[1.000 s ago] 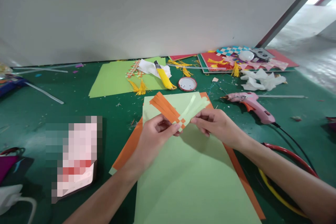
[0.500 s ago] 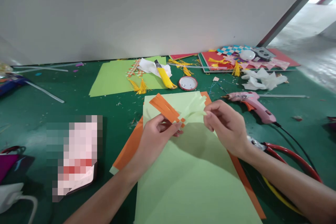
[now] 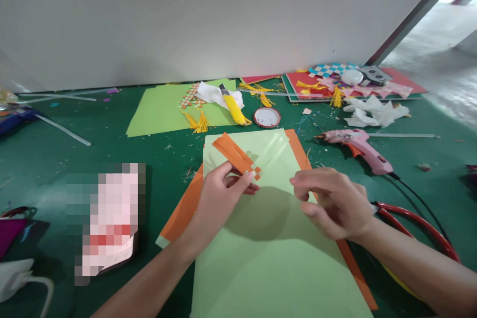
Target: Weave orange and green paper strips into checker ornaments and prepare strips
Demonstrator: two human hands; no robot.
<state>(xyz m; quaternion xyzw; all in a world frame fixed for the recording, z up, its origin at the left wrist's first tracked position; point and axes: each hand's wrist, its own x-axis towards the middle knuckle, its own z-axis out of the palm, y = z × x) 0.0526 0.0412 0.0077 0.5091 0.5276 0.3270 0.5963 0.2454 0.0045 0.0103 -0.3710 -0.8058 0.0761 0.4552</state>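
Note:
Between the thumb and fingers of my left hand (image 3: 229,189) is a small woven piece of paper strips (image 3: 238,155). Its orange strips fan up to the left, and pale green strips (image 3: 274,146) fan up to the right, hard to tell from the paper behind. A little orange and green check pattern shows where they cross, just past my thumb. My right hand (image 3: 331,203) hovers apart from it on the right, thumb and fingers spread, holding nothing. Below both hands lies a stack of light green paper (image 3: 279,268) over orange sheets (image 3: 182,203).
A pink glue gun (image 3: 357,146) and red-handled pliers (image 3: 417,218) lie to the right. Behind the stack are a yellow cutter (image 3: 234,107), a round lid (image 3: 267,117), yellow tassels (image 3: 201,123) and crumpled tissue (image 3: 372,112). A phone (image 3: 115,253), partly blurred, lies left.
My right hand has let go of a pale green strip, moved right and down, and opened. The green strips now lie straighter together. My left hand keeps its hold, almost unmoved.

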